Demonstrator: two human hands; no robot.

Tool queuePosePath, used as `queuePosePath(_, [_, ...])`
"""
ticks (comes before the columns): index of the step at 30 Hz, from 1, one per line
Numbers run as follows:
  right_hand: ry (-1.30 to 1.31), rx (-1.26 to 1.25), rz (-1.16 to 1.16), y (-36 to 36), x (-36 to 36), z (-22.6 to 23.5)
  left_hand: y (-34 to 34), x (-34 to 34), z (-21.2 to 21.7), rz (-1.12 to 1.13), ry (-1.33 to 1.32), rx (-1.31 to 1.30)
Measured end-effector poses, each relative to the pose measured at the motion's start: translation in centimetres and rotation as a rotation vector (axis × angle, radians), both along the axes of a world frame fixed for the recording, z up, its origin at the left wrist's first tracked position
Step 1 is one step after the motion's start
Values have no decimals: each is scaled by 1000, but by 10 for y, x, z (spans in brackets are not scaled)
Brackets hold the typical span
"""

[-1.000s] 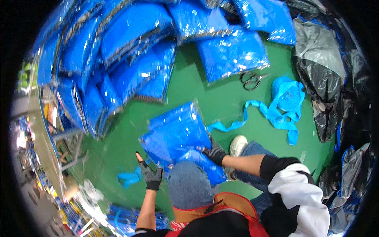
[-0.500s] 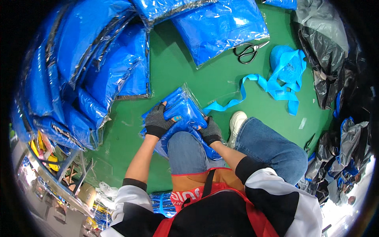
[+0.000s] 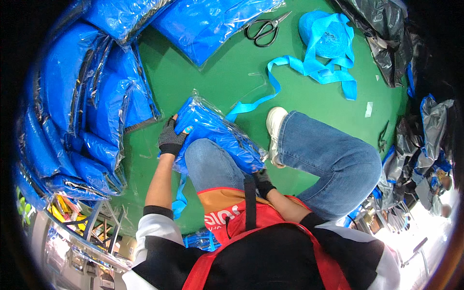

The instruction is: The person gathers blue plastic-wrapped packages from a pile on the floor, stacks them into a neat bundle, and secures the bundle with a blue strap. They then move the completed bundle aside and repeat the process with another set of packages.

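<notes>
A folded blue sheet pack (image 3: 212, 123) in clear plastic lies against my left knee, on the green floor. My left hand (image 3: 172, 137), in a dark fingerless glove, grips its left edge with the thumb on top. At the near right corner, my right hand (image 3: 263, 182) is closed on the pack, its fingers partly hidden. A light-blue strap (image 3: 246, 107) runs from the pack's far side to a loose roll (image 3: 323, 38). More light-blue strap (image 3: 180, 198) emerges left of my knee; the stretch between is hidden.
Black-handled scissors (image 3: 263, 33) lie beyond the pack. Wrapped blue packs (image 3: 67, 92) are heaped at the left, and another pack (image 3: 198, 29) lies at the far side. Black and grey plastic bags (image 3: 386, 43) line the right. A metal-framed rack (image 3: 96, 222) stands at the lower left.
My right hand has slid from the pack's right side to its near right corner. The pack has turned and its top looks flatter. The view has shifted, and strap now shows left of my knee.
</notes>
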State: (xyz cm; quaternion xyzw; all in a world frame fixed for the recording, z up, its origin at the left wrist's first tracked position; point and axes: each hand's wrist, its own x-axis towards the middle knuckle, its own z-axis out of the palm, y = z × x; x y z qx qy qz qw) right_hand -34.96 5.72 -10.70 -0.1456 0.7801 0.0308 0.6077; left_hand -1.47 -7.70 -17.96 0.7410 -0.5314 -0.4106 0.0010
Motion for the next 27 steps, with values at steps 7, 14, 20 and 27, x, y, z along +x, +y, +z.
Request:
queuePosePath(7, [-337,-256,200,17,-13,-35,-12,22,9,-178,47,118])
queuePosePath(14, [-145,-265,258,19,-6,-44,-17,20,9,-40,54,118])
queuePosePath(20, [-115,-137,371,1,1,-46,-2,23,-23,-37,5,52])
queuePosePath(27, [-468,-234,763,-222,-33,-8,-169,93,53,283,-224,-292])
